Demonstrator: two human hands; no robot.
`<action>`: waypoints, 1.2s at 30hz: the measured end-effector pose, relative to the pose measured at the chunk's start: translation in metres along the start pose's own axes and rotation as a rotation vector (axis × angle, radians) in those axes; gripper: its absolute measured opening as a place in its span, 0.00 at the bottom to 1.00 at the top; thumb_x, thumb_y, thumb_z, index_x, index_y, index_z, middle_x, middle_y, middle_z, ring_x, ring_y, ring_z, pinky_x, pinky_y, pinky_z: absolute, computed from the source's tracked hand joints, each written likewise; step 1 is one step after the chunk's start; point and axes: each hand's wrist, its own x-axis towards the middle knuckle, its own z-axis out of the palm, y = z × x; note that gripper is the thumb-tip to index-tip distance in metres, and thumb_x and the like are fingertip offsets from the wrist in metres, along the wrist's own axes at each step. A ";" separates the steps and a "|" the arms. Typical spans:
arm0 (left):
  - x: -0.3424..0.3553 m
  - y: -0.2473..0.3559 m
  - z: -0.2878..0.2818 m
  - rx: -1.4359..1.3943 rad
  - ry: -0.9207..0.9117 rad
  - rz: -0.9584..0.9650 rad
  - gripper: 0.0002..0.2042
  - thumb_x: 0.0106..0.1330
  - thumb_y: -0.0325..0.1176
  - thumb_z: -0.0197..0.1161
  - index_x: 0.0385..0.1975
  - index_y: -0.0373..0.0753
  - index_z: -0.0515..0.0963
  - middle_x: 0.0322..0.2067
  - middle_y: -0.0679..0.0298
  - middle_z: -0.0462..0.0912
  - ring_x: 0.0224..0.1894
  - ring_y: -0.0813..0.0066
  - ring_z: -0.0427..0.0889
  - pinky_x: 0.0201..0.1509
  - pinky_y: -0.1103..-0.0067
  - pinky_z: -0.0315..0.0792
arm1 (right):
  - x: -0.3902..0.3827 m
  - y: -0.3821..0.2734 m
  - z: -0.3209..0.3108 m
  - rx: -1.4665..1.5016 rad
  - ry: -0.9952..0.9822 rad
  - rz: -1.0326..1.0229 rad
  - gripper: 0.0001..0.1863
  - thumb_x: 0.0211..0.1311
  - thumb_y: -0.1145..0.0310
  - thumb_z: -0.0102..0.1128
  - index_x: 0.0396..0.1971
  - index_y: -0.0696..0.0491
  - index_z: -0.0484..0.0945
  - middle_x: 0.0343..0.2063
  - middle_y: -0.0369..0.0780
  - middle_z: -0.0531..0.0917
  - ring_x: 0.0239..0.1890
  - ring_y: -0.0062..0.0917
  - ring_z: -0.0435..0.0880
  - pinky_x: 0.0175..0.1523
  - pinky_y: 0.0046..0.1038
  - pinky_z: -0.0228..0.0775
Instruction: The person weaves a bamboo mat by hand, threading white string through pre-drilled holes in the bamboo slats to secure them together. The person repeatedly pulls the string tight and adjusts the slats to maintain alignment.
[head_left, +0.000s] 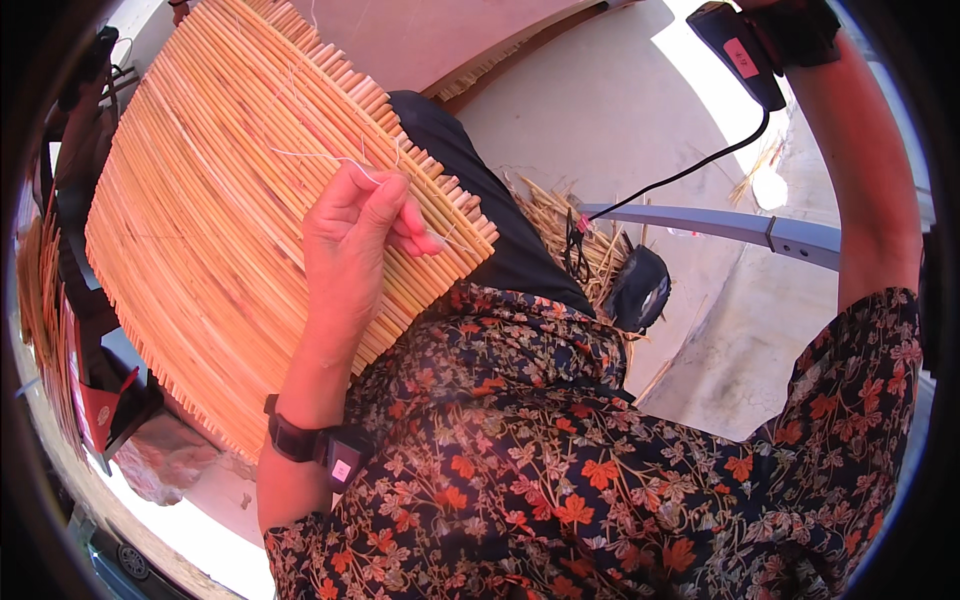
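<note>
A mat of thin straw-coloured reed sticks [190, 260] lies tilted across my lap, its cut ends along the right edge. My left hand [355, 220] is over that edge of the mat, thumb and forefinger pinched on a fine white thread [310, 152] that runs off to the left across the sticks. Short loose thread ends show near the mat's top. My right arm [870, 170] is raised at the upper right with a black wrist device [740, 60] and its cable; the hand itself is beyond the frame.
Loose straw [560, 225] and a dark object [640, 285] lie on the pale floor [510, 110] beside my leg. A blue-grey bar [710, 225] crosses at right. A pink board [380, 40] stands behind the mat. Dark equipment and upright reeds [40, 300] are at left.
</note>
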 end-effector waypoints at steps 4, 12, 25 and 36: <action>0.000 -0.004 -0.006 -0.117 0.074 0.063 0.04 0.75 0.31 0.57 0.38 0.40 0.73 0.24 0.66 0.76 0.24 0.77 0.78 0.31 0.81 0.78 | -0.078 -0.026 0.067 0.436 -0.398 0.260 0.12 0.72 0.64 0.54 0.37 0.58 0.76 0.25 0.36 0.82 0.26 0.20 0.82 0.30 0.23 0.76; 0.015 0.009 -0.003 -0.065 0.198 -0.025 0.09 0.74 0.34 0.60 0.44 0.35 0.74 0.30 0.63 0.79 0.28 0.74 0.83 0.32 0.81 0.79 | -0.169 -0.033 0.109 0.851 -0.454 0.694 0.09 0.73 0.65 0.52 0.36 0.56 0.73 0.23 0.34 0.82 0.21 0.17 0.79 0.20 0.21 0.69; -0.098 0.030 0.002 1.641 0.080 0.808 0.25 0.51 0.35 0.77 0.50 0.37 0.78 0.46 0.56 0.80 0.48 0.59 0.80 0.49 0.69 0.74 | -0.164 -0.032 0.119 1.073 -0.221 0.891 0.11 0.74 0.63 0.53 0.40 0.56 0.74 0.28 0.36 0.83 0.21 0.14 0.78 0.20 0.17 0.66; -0.078 0.013 0.004 1.759 -0.006 0.747 0.20 0.60 0.27 0.59 0.53 0.34 0.80 0.52 0.55 0.80 0.56 0.59 0.80 0.58 0.68 0.75 | -0.170 -0.067 0.068 0.659 -0.427 0.562 0.05 0.72 0.70 0.56 0.40 0.55 0.78 0.29 0.32 0.81 0.26 0.12 0.78 0.27 0.16 0.68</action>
